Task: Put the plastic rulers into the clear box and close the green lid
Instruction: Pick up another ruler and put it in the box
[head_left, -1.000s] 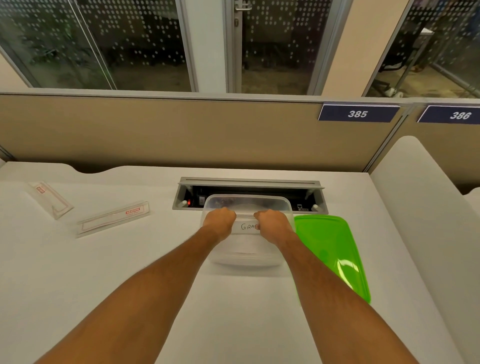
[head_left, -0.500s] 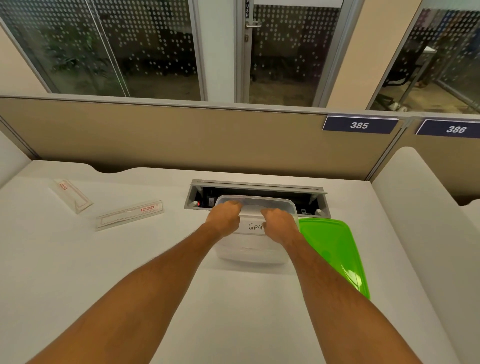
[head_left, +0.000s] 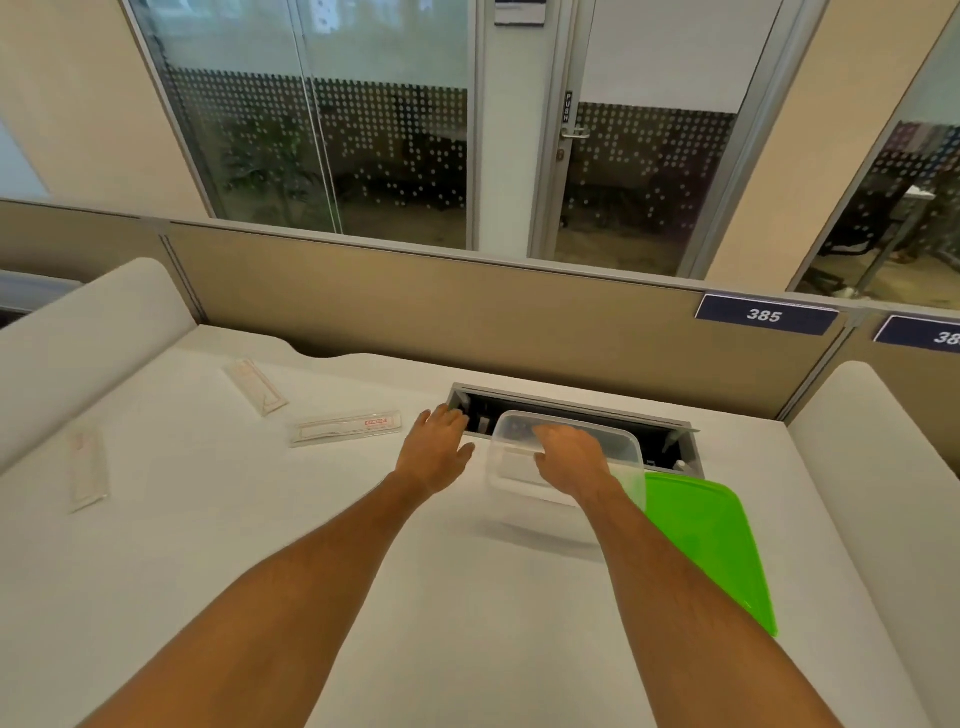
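The clear box stands open in front of the desk's cable tray, its near side raised off the white desk with a shadow beneath. My right hand grips its near rim, fingers curled inside. My left hand hovers just left of the box, fingers spread, holding nothing. The green lid lies flat on the desk to the box's right. Three plastic rulers in clear sleeves lie to the left: one nearest my left hand, one behind it, one far left.
An open cable tray with sockets is recessed in the desk behind the box. A beige partition closes off the back, and white side dividers rise on both sides.
My left hand has let go of the box and moved left with fingers spread. The box is now tilted, held by my right hand alone. The view swung left, showing a third ruler.
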